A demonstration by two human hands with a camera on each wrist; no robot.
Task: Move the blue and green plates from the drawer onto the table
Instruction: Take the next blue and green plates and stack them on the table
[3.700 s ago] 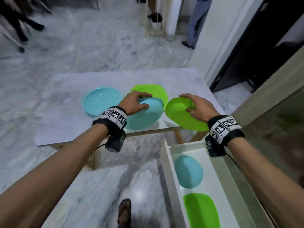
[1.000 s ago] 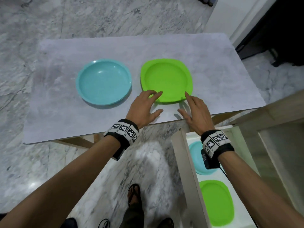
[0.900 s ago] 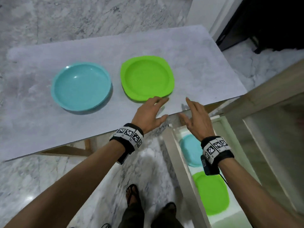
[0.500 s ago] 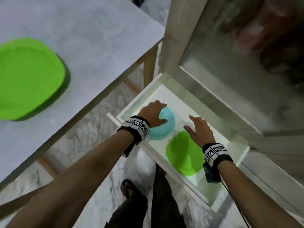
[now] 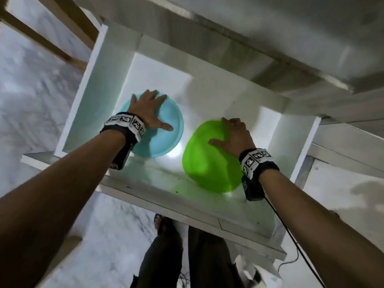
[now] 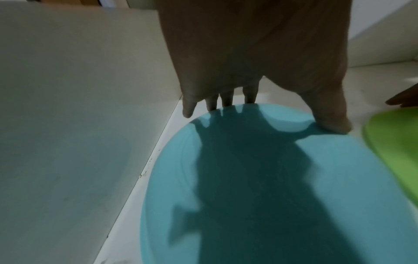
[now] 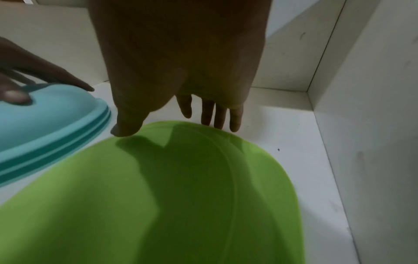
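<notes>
Left fingers (image 6: 250, 96): spread and fairly straight, tips reaching past the far rim of the blue plate (image 5: 164, 129); the little finger hangs just off the rim on the outer side.
Left thumb: splayed wide, its tip touching the plate's rim on the side nearest the green plate (image 5: 205, 161).
Left hand (image 5: 148, 110): palm down over the far half of the blue plate; not curled round it.
Right fingers (image 7: 218, 114): close together and straight, tips at the far rim of the green plate.
Right thumb: splayed toward the blue plate, tip resting on the green plate.
Right hand (image 5: 233, 134): flat over the far right part of the green plate; no grip shows.
Blue plate: face down on the drawer (image 5: 89, 86) floor, left half, near the left wall.
Green plate: face down in the right half, just beside the blue plate; whether the two touch cannot be told.
Drawer: white, pulled out under a pale counter (image 5: 259, 34).
Wrists: each carries a marker band (image 5: 126, 122) and a camera.
</notes>
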